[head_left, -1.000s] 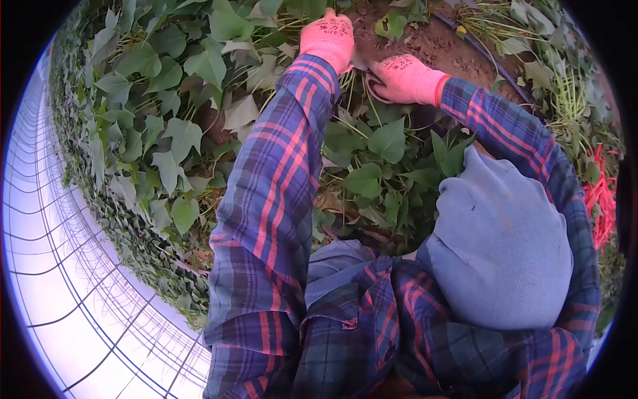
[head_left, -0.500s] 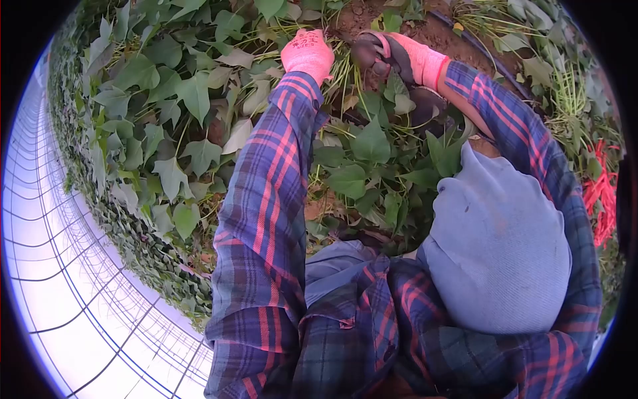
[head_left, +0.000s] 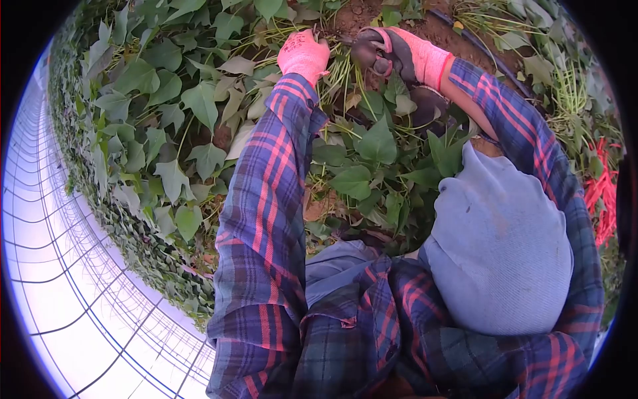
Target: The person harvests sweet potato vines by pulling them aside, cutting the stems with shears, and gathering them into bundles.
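My left hand, in a pink glove with dark print on its back, is closed among the stems of leafy vines that look like sweet potato. Its fingertips are partly hidden, but stems run in under them. To its right, my right hand wears a pink glove with a dark, soiled palm. The fingers are curled round something mostly covered by the glove; a thin dark tip points toward my left hand. Green lobed leaves fill the space below both hands.
Bare brown soil shows beyond my right hand, crossed by a dark hose. Red strings hang at the far right. My bent knee rises at right. White sheeting with a wire grid lies left.
My left hand has turned slightly and shifted a little left, and its thumb side now shows. My right hand stays nearly in place, with a slight turn.
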Available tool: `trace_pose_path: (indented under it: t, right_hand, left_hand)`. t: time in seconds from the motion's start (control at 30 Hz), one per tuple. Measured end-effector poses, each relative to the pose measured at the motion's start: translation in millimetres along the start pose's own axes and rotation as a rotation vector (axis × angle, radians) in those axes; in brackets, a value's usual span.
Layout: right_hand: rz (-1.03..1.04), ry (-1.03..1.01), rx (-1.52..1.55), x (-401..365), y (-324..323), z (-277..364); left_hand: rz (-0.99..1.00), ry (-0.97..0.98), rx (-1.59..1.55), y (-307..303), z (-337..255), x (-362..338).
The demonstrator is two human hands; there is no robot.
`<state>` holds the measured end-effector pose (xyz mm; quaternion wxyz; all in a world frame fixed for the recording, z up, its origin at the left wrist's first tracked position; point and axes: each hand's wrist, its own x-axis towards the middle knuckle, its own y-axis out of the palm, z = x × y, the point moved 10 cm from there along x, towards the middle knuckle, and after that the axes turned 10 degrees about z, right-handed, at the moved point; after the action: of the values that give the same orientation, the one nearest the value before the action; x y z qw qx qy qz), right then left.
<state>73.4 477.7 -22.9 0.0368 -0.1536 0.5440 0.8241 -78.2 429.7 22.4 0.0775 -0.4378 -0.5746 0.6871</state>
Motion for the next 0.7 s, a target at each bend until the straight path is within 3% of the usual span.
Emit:
trace_pose_path:
  t: [0.23,0.3,0.33,0.4,0.43,0.47,0.57,0.6,0.67,0.7]
  right_hand:
    - [-0.031,0.047,-0.032,14.1,4.8,-4.8]
    - [-0.293,0.029,-0.069,12.0,-15.1,-6.9]
    - [-0.292,0.031,-0.07,11.4,-16.4,-6.3]
    - [-0.084,0.074,-0.302,12.6,3.7,-4.8]
    - [-0.085,0.044,-0.619,9.6,6.8,6.6]
    - [-0.084,0.045,-0.62,5.4,7.1,8.7]
    - [-0.201,-0.023,-1.059,-5.7,7.3,34.8]
    - [-0.145,-0.11,-1.67,3.9,6.3,48.8]
    - [-0.068,-0.212,-2.278,16.7,10.0,54.2]
    - [-0.011,0.069,-2.072,26.7,-10.2,54.0]
  left_hand:
    - [-0.022,0.065,-0.058,0.0,-7.2,-0.6]
    - [-0.033,0.068,-0.051,-3.4,-9.5,-2.9]
    - [0.064,0.035,-0.06,2.4,-8.1,-2.3]
    - [0.161,-0.003,-0.075,6.7,-5.9,-7.0]
    - [0.177,-0.016,-0.024,7.0,-7.7,-9.3]
    - [0.194,-0.028,0.028,6.7,-9.2,-10.9]
    - [0.178,-0.047,0.007,12.2,0.5,-8.4]
    - [0.145,-0.045,-0.029,11.7,3.6,-7.7]
    - [0.106,-0.049,-0.042,7.6,5.9,-16.3]
    - [0.069,-0.053,-0.054,4.0,7.0,-20.4]
